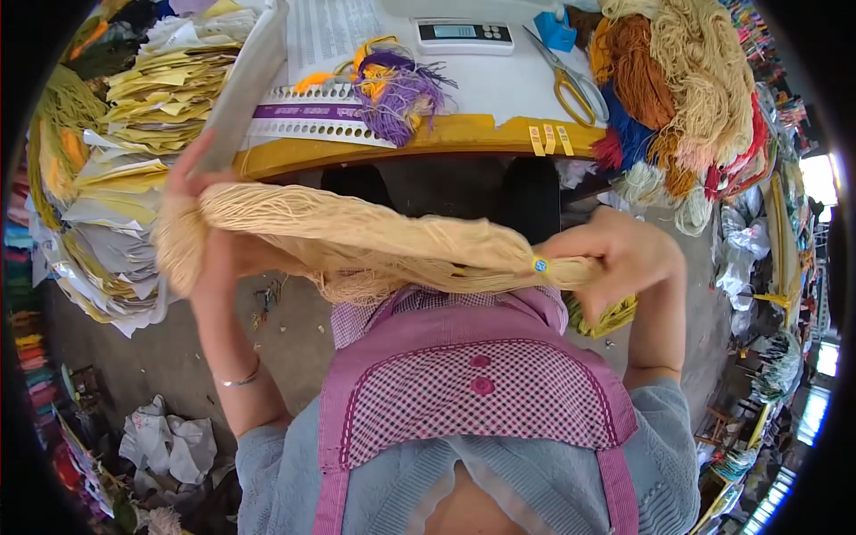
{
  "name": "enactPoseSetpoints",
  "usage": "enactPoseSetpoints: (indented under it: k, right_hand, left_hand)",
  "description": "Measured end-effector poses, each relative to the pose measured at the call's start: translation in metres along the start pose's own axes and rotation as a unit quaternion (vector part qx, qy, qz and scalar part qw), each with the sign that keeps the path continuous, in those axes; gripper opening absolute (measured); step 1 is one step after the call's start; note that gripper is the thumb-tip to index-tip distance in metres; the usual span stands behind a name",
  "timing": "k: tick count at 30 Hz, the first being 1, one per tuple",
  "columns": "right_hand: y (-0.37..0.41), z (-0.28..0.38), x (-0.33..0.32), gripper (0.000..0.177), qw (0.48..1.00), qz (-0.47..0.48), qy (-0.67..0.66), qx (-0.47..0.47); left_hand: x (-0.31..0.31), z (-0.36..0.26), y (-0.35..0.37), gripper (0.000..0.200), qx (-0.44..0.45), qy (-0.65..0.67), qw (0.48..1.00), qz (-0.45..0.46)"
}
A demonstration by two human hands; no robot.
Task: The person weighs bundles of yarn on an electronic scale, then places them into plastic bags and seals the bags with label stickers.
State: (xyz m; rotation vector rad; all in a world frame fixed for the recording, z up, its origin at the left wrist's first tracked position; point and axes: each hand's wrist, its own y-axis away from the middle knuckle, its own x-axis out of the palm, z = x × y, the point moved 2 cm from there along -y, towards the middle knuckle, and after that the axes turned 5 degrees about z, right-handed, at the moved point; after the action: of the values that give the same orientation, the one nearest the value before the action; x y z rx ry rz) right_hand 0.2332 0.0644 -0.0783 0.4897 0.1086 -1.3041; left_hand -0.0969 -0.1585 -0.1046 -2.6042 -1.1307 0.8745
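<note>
Middle left of the frame: left hand (190,192) raised, fingers nearly straight, not pinching anything, just poked through the loop end of the cream skein (374,242) like a peg, probably to keep that loop open and taut. Skein strung across the centre of the frame at chest level, just above the pink checked apron (481,383), sagging a bit in the middle. Middle right: right hand (629,259) curled into a tight fist around the other end, right beside a small blue tag (539,265), seemingly for pulling against the left. Along the top, on the yellow-edged table (446,138): stacked yellow packets (152,98) upper left, then a purple yarn bundle (397,89), scale (464,34), scissors (575,85), and a heap of coloured skeins (687,80) upper right. Nothing blocking the stretch, table edge pretty close behind though.
</note>
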Motion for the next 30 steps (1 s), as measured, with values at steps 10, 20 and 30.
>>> enactPoseSetpoints:
  k: [10,20,30]
  right_hand:
    - [0.108,-0.027,0.001,0.027,0.928,-0.171,-0.042,0.329]
    - [0.021,-0.089,0.038,0.026,0.943,-0.238,0.179,0.151]
    - [-0.135,0.087,0.037,0.026,0.983,-0.009,-0.152,-0.099]
  left_hand:
    - [-0.123,0.018,0.057,0.047,-0.082,-0.154,0.984,-0.021]
    - [-0.005,-0.068,0.050,0.103,0.000,0.080,0.990,0.116]
    - [0.059,-0.066,-0.009,0.093,0.117,0.393,0.855,0.318]
